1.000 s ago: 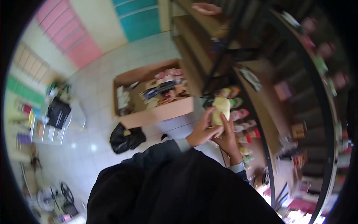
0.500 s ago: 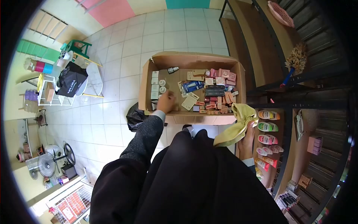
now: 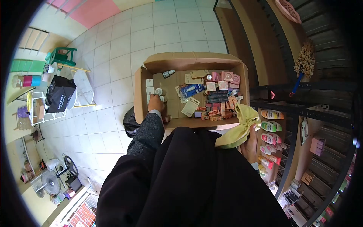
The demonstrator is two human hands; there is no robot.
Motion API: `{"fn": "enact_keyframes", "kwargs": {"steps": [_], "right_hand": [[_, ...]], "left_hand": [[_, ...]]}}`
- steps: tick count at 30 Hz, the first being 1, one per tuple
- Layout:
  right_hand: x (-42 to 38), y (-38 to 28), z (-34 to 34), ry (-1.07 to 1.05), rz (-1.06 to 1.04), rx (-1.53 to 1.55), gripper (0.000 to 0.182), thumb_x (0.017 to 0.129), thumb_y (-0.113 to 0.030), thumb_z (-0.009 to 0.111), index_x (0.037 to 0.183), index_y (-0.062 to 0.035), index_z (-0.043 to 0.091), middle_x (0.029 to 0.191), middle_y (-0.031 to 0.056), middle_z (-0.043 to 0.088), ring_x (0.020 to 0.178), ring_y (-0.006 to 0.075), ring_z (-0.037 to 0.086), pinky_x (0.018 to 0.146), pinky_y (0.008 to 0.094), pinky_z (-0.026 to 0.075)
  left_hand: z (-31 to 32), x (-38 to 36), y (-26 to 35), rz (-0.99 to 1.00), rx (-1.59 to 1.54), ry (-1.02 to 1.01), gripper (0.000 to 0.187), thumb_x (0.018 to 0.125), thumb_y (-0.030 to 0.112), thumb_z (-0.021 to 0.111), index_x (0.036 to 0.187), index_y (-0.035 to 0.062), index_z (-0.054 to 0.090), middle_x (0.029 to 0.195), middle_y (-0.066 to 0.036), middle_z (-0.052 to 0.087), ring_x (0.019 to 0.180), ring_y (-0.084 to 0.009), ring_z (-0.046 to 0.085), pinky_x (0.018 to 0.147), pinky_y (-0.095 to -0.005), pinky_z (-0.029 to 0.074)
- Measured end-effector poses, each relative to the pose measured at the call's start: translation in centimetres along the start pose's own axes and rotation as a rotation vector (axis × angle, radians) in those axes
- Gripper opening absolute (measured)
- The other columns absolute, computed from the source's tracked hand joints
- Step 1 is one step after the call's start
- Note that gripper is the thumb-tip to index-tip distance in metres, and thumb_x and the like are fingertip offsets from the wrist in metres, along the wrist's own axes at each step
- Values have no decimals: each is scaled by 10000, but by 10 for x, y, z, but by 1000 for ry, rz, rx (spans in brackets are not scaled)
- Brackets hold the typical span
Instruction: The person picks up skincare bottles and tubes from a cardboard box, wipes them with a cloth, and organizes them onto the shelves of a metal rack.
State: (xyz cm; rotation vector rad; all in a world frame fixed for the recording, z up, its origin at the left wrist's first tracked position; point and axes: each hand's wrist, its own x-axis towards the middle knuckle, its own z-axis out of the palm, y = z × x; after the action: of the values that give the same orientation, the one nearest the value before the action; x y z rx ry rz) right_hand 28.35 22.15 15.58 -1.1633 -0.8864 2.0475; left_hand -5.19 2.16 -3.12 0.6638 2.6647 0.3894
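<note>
My left hand (image 3: 155, 104) reaches into the left end of an open cardboard box (image 3: 193, 56), over a column of small white boxes (image 3: 150, 83). Its fingers are curled down, and what they grip, if anything, is hidden under them. White-capped bottles (image 3: 159, 92) stand right beside these fingers. At the box's right front corner my right hand (image 3: 249, 145) is closed around a yellow cloth (image 3: 242, 126), which hangs in folds. A dark dropper-like bottle (image 3: 168, 73) lies near the box's back wall. Blue packs (image 3: 192, 90), cream cards (image 3: 190, 107) and pink compacts (image 3: 228, 76) fill the right part.
To the right rise dark-framed shelves (image 3: 261, 56) with several bottles (image 3: 272, 114) and a feather duster (image 3: 302, 68). A black plastic bag (image 3: 131, 123) lies on the floor left of the box. Farther left are a black tote bag (image 3: 60, 94), a green stool (image 3: 62, 56) and a fan (image 3: 50, 181).
My left hand has moved left, from beside the white-capped bottles onto the white boxes. My right hand still holds the yellow cloth. The view has shifted slightly.
</note>
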Motion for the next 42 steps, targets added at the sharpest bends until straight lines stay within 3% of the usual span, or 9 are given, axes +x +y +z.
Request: {"fn": "enact_keyframes", "kwargs": {"steps": [6, 8, 13, 18, 23, 28, 36, 38, 42], "right_hand": [[7, 1, 5, -40, -126, -165, 431, 896, -217, 486, 1244, 1, 356, 1193, 118, 470, 1071, 191, 471, 925, 321, 363], [10, -11, 25, -144, -196, -232, 461, 857, -140, 527, 1246, 30, 350, 1188, 133, 477, 1071, 199, 476, 909, 318, 387], [-3, -54, 91, -518, -499, -203, 690, 760, -127, 658, 1302, -7, 250, 1213, 103, 429, 1124, 174, 413, 962, 313, 326], [-43, -76, 89, -203, -512, 110, 559, 804, -79, 618, 1261, -30, 299, 1134, 64, 490, 1056, 140, 461, 908, 281, 371], [-94, -117, 38, -104, -684, -131, 418, 794, -13, 575, 1170, -11, 393, 1083, 67, 500, 997, 134, 491, 854, 280, 411], [-137, -172, -9, 287, -1293, -851, 403, 586, 65, 615, 977, -18, 558, 1026, 141, 518, 931, 307, 530, 810, 356, 434], [-216, -167, -60, 318, -1404, -1167, 432, 503, 10, 658, 926, -52, 600, 989, 119, 501, 895, 289, 492, 753, 371, 438], [-234, -154, -65, 204, -1408, -1211, 516, 452, -2, 678, 959, -76, 618, 980, 93, 501, 887, 282, 477, 752, 379, 434], [-264, -161, -103, 380, -1509, -1108, 546, 432, -13, 698, 967, -93, 622, 977, 105, 492, 884, 296, 481, 741, 379, 436]], "left_hand": [[-83, -29, 71, 241, -207, 168, 261, 637, 141, 698, 878, 58, 642, 888, -116, 546, 853, -273, 568, 754, -330, 478], [-144, -54, 128, 436, -842, -71, 253, 650, 36, 694, 897, 50, 639, 871, -83, 543, 881, -201, 568, 771, -293, 466], [-206, -108, 240, 736, -1338, -246, 381, 678, -43, 667, 1041, -4, 558, 939, -58, 547, 893, -141, 548, 800, -267, 447], [-179, -163, 307, 716, -1663, -285, 480, 794, 45, 596, 1220, -19, 383, 1126, -87, 485, 1027, -163, 481, 901, -284, 371], [-159, -216, 336, 567, -1659, -528, 404, 818, 114, 590, 1168, 24, 410, 1107, -55, 500, 968, -140, 498, 843, -264, 395], [-150, -255, 360, 949, -1133, -267, 353, 715, 78, 647, 1027, 8, 496, 928, -60, 588, 829, -136, 555, 748, -280, 444], [-129, -336, 400, 997, -978, -120, 294, 689, 106, 671, 910, 22, 496, 832, -119, 602, 790, -204, 599, 670, -310, 463], [-108, -345, 408, 877, -1323, -460, 217, 764, 104, 592, 929, 19, 479, 852, -105, 595, 780, -164, 575, 662, -304, 461], [-108, -387, 417, 931, -1245, -400, 282, 709, 104, 648, 925, 8, 493, 858, -101, 591, 800, -161, 574, 680, -294, 460]]}}
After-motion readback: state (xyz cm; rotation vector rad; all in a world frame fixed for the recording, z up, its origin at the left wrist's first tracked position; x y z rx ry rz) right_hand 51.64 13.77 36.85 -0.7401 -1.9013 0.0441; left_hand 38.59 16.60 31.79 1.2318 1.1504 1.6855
